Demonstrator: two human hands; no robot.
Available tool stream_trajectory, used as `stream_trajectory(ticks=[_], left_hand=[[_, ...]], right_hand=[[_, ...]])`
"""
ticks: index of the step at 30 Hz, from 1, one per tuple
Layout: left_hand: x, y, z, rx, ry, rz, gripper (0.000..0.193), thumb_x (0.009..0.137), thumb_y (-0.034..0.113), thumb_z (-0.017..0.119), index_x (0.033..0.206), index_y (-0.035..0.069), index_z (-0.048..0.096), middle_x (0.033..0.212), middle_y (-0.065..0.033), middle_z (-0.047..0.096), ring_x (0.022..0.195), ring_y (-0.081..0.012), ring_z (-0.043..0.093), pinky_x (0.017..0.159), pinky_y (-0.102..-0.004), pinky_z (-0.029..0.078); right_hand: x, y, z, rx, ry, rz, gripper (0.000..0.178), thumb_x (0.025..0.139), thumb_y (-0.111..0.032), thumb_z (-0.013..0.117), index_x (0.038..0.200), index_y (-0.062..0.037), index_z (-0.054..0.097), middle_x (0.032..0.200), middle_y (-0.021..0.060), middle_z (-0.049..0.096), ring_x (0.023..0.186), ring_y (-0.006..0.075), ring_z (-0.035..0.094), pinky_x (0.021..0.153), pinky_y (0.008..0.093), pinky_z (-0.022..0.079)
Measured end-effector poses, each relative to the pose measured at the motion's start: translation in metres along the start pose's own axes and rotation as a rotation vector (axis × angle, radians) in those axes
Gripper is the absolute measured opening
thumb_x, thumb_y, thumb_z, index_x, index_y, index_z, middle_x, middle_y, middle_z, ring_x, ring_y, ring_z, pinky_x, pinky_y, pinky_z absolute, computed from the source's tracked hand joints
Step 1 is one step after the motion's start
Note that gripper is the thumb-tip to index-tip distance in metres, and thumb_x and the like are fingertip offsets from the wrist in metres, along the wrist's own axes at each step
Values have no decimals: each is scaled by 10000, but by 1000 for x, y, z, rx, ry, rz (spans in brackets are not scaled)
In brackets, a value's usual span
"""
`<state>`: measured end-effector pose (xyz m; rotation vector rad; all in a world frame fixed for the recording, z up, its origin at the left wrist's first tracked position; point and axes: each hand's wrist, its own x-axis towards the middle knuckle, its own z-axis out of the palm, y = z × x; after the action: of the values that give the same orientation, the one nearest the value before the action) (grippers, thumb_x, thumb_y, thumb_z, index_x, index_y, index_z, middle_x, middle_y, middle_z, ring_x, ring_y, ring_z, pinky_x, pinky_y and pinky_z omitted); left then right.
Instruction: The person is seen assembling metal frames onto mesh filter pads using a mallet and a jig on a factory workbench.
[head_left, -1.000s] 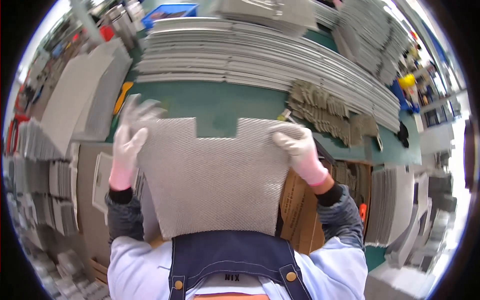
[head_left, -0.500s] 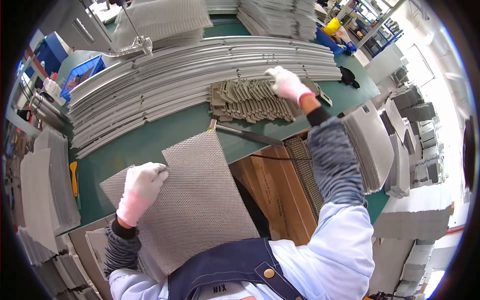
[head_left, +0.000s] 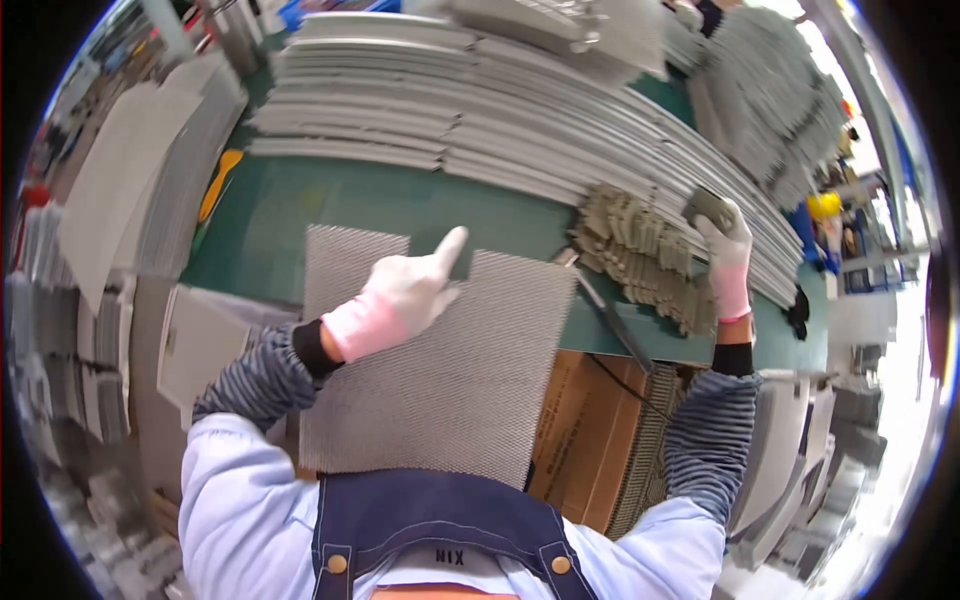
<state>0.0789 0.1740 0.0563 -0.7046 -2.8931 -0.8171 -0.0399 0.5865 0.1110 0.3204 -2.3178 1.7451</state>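
A silvery mesh sheet (head_left: 430, 400) with a notch in its far edge lies at the table's front edge and reaches back to my apron. My left hand (head_left: 395, 295), in a white and pink glove, is over the sheet beside the notch. Its index finger and thumb are spread, and nothing shows in it. At the right, my gloved right hand (head_left: 728, 245) grips a small olive-grey bracket (head_left: 708, 207), partly hidden by the fingers. Just left of that hand is a heap of similar brackets (head_left: 640, 245). A hammer-like tool with a dark handle (head_left: 612, 318) lies between heap and sheet.
Long pale metal strips (head_left: 400, 90) are stacked across the back of the green table (head_left: 270, 215). An orange-handled tool (head_left: 218, 185) lies at the left beside stacked sheets (head_left: 150, 180). Below the front edge is a cardboard box (head_left: 580, 440). More mesh sheets (head_left: 770, 90) are piled at far right.
My view has turned, shifting the scene. My left hand has moved off the sheet's left part toward the notch, its fingers spreading. My right hand has lifted a bracket from the heap.
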Motion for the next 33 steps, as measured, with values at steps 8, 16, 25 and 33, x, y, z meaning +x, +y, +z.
stream_trajectory(ticks=[8, 16, 25, 33], left_hand=[[-19, -5, 6, 244, -33, 95, 642, 849, 151, 608, 1445, 143, 369, 715, -43, 594, 559, -175, 621, 467, -338, 508], [-24, -26, 4, 160, -52, 114, 527, 845, 134, 593, 1360, 172, 489, 667, -53, 573, 510, -199, 607, 449, -340, 513], [-20, -47, -43, 316, 287, 70, 373, 776, 177, 687, 1133, 104, 604, 992, -80, 621, 715, -247, 629, 593, -349, 542], [19, -76, -66, -359, -457, -251, 273, 762, 182, 708, 899, -54, 688, 709, -142, 660, 647, -208, 634, 646, -323, 493]], right_hand=[[4, -54, 243, -321, -1038, 283, 395, 875, -38, 559, 1256, 42, 495, 974, 64, 623, 727, 98, 590, 602, 233, 518], [4, -51, 271, -171, -1099, 442, 411, 901, -40, 525, 1293, 59, 454, 966, 69, 609, 697, 92, 575, 587, 230, 511], [4, -46, 276, -287, -1218, 231, 303, 842, -35, 579, 1133, 47, 596, 916, 111, 688, 823, 168, 627, 763, 294, 500], [-18, -52, 261, -233, -1035, 274, 307, 867, -13, 543, 1169, 34, 569, 945, 136, 677, 821, 169, 636, 742, 308, 508]])
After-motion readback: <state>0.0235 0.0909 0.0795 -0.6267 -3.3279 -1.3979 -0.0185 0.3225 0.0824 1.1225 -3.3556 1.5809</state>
